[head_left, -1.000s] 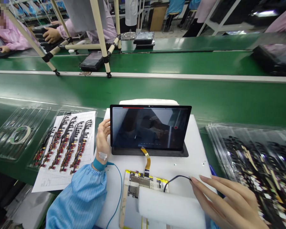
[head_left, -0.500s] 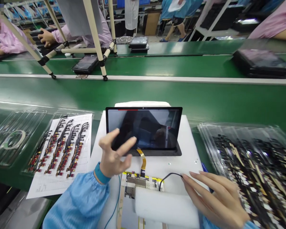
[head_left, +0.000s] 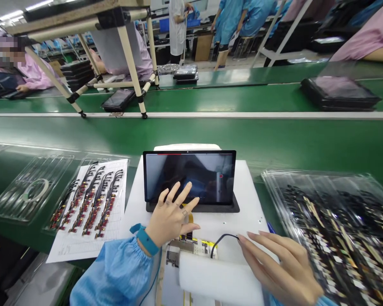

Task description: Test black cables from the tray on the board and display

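Observation:
A tablet display [head_left: 189, 176] stands upright in a black base [head_left: 191, 206], its screen dark with reflections. My left hand [head_left: 172, 216] is spread in front of the screen's lower edge, and its fingertips may touch the glass. It covers most of an amber ribbon cable [head_left: 187, 218] running down to a circuit board [head_left: 191, 246]. My right hand [head_left: 277, 267] rests open at lower right, fingertips close to a thin black cable [head_left: 225, 240]. A white foam roll [head_left: 220, 278] lies over the board's lower part, between both hands.
A printed sheet [head_left: 86, 208] with rows of flex cables lies to the left, beside a clear tray [head_left: 32, 189]. A clear tray of black flex cables [head_left: 335, 225] sits at right. Green conveyor belts [head_left: 191, 136] run behind, with co-workers and tablets beyond.
My left hand has left the tablet's left edge and moved right across the lower screen, its fingers spreading. The view has tilted upward and turned slightly, showing more of the far aisle.

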`<action>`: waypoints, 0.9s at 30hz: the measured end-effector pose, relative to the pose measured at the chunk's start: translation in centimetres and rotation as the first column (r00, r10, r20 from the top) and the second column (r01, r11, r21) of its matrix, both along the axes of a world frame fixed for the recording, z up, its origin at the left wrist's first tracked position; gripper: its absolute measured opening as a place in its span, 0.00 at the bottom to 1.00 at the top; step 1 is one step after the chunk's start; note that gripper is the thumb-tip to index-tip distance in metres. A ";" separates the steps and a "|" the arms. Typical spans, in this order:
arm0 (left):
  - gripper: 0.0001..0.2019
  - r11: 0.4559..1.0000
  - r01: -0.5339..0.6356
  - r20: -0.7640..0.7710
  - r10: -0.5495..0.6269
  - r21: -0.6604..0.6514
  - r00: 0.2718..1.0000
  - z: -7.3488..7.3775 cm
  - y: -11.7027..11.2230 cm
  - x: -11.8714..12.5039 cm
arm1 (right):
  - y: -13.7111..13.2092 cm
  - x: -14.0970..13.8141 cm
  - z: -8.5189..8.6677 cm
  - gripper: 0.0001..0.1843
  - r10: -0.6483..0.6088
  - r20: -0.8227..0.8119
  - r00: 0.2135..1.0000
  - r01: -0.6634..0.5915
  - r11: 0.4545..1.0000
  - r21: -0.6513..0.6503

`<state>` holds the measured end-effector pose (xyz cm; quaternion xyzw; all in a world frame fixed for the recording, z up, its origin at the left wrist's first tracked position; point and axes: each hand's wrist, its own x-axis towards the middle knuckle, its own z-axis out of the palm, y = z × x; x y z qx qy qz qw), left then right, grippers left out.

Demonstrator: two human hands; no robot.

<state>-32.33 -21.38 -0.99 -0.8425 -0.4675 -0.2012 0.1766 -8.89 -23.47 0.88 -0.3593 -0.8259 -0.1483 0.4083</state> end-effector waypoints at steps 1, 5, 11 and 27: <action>0.29 1.000 -0.020 -0.004 0.020 0.003 1.000 -0.1 0.0 0.0 | 0.0 0.0 -0.2 0.06 -0.002 -0.005 1.000 0.002 1.000 -0.001; 0.30 0.998 -0.048 0.022 0.047 0.040 0.999 -0.3 0.0 0.1 | 0.0 -0.1 -0.7 0.06 -0.023 -0.040 0.999 0.023 1.000 0.000; 0.31 0.998 0.006 0.029 -0.007 0.055 1.000 -0.4 -0.1 0.0 | 0.2 0.0 -1.0 0.08 -0.018 -0.064 0.998 0.019 1.000 0.011; 0.31 0.998 0.057 -0.043 -0.056 0.030 0.997 0.5 1.0 2.1 | 0.2 -0.7 -0.1 0.06 -0.030 -0.105 0.994 0.033 0.999 0.029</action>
